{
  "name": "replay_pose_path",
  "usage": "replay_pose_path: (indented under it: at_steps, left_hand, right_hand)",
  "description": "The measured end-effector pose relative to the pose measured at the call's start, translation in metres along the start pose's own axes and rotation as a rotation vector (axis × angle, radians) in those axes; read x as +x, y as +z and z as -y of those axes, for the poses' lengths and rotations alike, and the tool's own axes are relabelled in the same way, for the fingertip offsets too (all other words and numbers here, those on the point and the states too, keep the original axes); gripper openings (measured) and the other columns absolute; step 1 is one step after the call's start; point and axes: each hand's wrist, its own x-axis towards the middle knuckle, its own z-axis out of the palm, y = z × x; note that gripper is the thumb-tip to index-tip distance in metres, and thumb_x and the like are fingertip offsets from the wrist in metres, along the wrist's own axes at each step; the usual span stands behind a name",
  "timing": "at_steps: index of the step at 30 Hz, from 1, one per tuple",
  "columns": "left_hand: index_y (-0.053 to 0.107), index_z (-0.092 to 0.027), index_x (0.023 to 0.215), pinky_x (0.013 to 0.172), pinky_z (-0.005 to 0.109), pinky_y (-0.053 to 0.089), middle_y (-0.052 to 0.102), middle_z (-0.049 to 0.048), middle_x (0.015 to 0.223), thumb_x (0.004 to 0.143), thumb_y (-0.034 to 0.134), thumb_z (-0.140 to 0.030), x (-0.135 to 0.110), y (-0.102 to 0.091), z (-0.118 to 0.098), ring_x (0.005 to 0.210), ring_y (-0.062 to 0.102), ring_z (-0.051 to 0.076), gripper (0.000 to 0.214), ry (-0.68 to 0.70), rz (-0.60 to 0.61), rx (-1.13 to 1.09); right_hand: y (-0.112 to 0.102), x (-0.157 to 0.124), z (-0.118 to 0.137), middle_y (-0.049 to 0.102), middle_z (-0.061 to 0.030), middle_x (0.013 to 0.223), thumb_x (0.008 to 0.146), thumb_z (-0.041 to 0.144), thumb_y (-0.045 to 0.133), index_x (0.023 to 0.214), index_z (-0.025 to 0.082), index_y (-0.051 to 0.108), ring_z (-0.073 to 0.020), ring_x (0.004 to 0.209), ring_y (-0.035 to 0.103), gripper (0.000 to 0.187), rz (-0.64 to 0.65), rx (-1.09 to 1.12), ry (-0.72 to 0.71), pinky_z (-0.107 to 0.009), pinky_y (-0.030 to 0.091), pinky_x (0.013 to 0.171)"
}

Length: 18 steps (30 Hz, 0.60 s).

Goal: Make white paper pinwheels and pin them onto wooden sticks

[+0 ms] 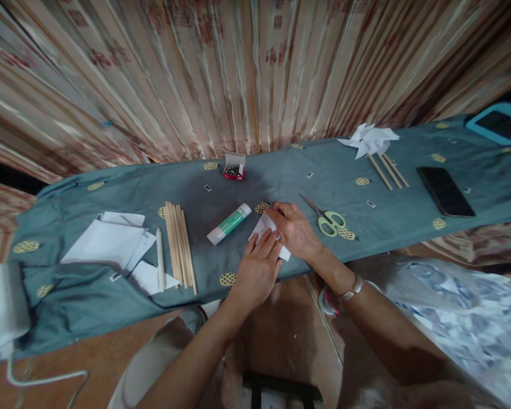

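Note:
A small white sheet of paper (pixel 264 228) lies on the teal cloth-covered board (pixel 123 196) near its front edge. My left hand (pixel 258 267) rests flat on the paper's lower part, fingers stretched out. My right hand (pixel 296 230) covers the paper's right side, its fingers curled and pressing at the upper edge. A white and green glue stick (pixel 229 224) lies just left of the paper. Green-handled scissors (pixel 327 218) lie just right of my right hand.
A bundle of wooden sticks (pixel 180 247), a white pen (pixel 159 266) and loose white sheets (pixel 106 241) lie at the left. A red box of pins (pixel 234 167) sits at the back. White paper pinwheels on sticks (pixel 372 142), a black phone (pixel 445 191) and a tablet (pixel 500 124) lie at the right.

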Motion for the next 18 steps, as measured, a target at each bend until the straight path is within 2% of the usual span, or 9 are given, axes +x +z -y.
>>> replay_pose_path:
  at_steps: [3,8,12,18]
  left_hand:
    - [0.053,-0.011,0.131,0.116,0.051,0.035,0.055,0.0158,0.142,0.095,0.052,-0.022,0.0,-0.001,0.0,0.139,0.043,0.029,0.038,0.007,-0.004,-0.006]
    - [0.055,-0.011,0.13,0.115,0.051,0.036,0.049,0.0197,0.146,0.093,0.054,-0.021,0.0,-0.004,-0.001,0.138,0.044,0.031,0.038,-0.009,-0.012,-0.004]
    - [0.054,-0.01,0.131,0.115,0.053,0.036,0.049,0.0204,0.146,0.093,0.054,-0.02,0.0,-0.004,-0.002,0.139,0.043,0.033,0.04,-0.01,0.001,-0.002]
    - [0.052,-0.009,0.134,0.116,0.053,0.034,0.047,0.021,0.147,0.095,0.053,-0.025,-0.002,-0.006,0.001,0.141,0.04,0.033,0.043,0.008,0.022,0.024]
  right_hand:
    - [-0.003,-0.001,0.001,0.059,-0.0163,0.126,0.091,0.013,0.046,0.132,0.012,0.059,-0.0296,0.108,0.05,0.043,0.033,-0.028,-0.002,-0.045,0.049,0.094]
    - [-0.002,-0.018,-0.001,0.053,-0.0207,0.14,0.091,0.014,0.045,0.138,0.007,0.052,-0.0331,0.121,0.048,0.047,0.038,-0.028,-0.057,-0.05,0.047,0.099]
    - [0.0,-0.029,-0.007,0.055,-0.0166,0.14,0.097,0.019,0.038,0.135,0.014,0.055,-0.029,0.125,0.051,0.043,-0.035,0.101,-0.041,-0.05,0.045,0.104]
    - [0.005,-0.026,-0.01,0.062,-0.0127,0.132,0.097,0.029,0.044,0.125,0.019,0.063,-0.029,0.122,0.055,0.036,-0.116,0.187,0.043,-0.051,0.046,0.104]
